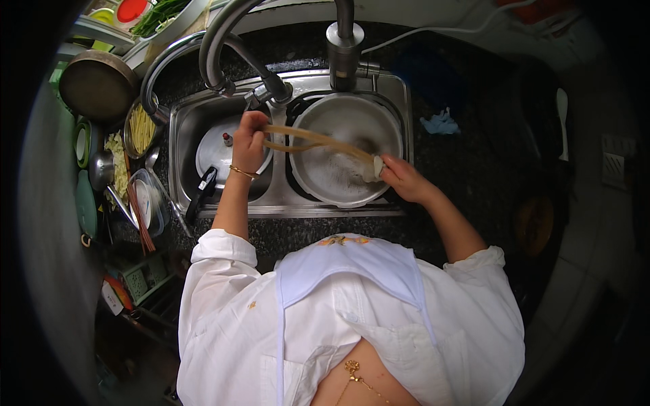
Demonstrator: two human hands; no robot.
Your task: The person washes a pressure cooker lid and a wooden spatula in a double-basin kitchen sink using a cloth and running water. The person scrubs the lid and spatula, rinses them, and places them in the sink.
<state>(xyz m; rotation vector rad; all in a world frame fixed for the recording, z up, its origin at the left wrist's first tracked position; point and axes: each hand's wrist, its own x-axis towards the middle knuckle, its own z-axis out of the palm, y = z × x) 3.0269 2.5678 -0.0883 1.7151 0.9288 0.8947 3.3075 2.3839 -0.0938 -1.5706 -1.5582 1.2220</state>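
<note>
A flexible yellowish-brown ring, which looks like a pressure cooker's sealing gasket (315, 136), is stretched between my hands above the double sink (278, 167). My left hand (249, 139) grips one end over the divider. At the other end, my right hand (403, 177) presses a pale wet cloth or sponge (377, 166) against the gasket; its fingertips are partly hidden. Beneath it, a large metal pot (335, 172) with dark stains inside fills the right basin. A round metal lid (216, 147) with a red-tipped valve and a black handle (202, 190) leans in the left basin.
Two curved faucets (205, 56) arch over the sink's back edge. Left of it are a frying pan (96, 83), a bowl of yellow strips (142, 127), a ladle (165, 182), chopsticks (139, 213) and a plastic container (157, 203). A blue cloth (440, 123) lies on the right counter.
</note>
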